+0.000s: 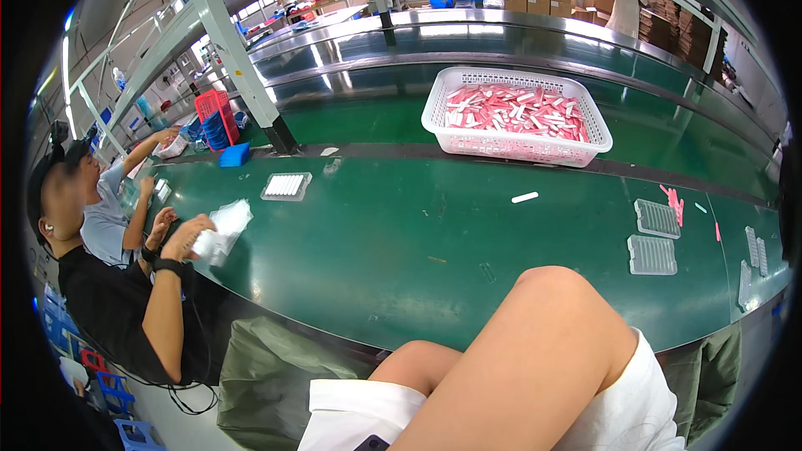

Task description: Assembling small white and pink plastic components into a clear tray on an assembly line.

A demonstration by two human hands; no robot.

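Neither of my hands shows; my bare knees (pixel 547 309) and white shorts (pixel 359 409) fill the lower middle. Beyond them runs a green work surface (pixel 376 242). On its far side stands a white plastic basket (pixel 526 147) heaped with small pink and white stick-like pieces (pixel 518 108). A single white stick (pixel 525 197) lies in front of it. To the right, two clear ribbed trays (pixel 657 219) lie one behind the other, beside a few pink pieces (pixel 673 204). At the left, a clear tray (pixel 286 186) holds a row of white sticks.
A co-worker in black (pixel 109 284) handles a crumpled white plastic bag (pixel 224 232) at the left; another person (pixel 100 209) sits beyond. A red basket (pixel 215 117) and blue trays (pixel 235 155) stand near a post (pixel 238 50). More clear trays (pixel 745 284) lie far right.
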